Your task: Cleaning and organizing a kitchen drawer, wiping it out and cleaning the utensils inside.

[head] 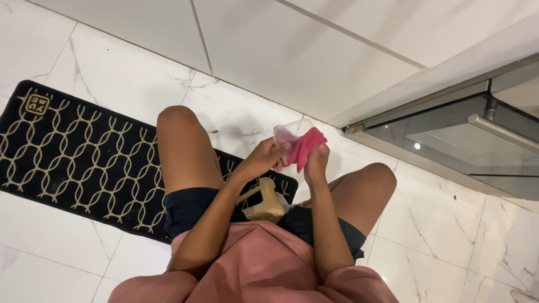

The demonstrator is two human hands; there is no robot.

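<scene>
container [289, 133] left of cloth [306, 147] | brush [265, 203] in lap | rug [78, 157] left

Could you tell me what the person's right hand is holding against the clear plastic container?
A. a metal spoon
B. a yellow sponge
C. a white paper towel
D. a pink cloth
D: the right hand grips a pink cloth pressed against the clear plastic container, which the left hand steadies.

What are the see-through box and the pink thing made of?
The see-through box looks like thin clear plastic: glossy, and you can see through its walls. The pink thing looks like soft cloth, matte and folded in creases, draped over the box's edge.
</scene>
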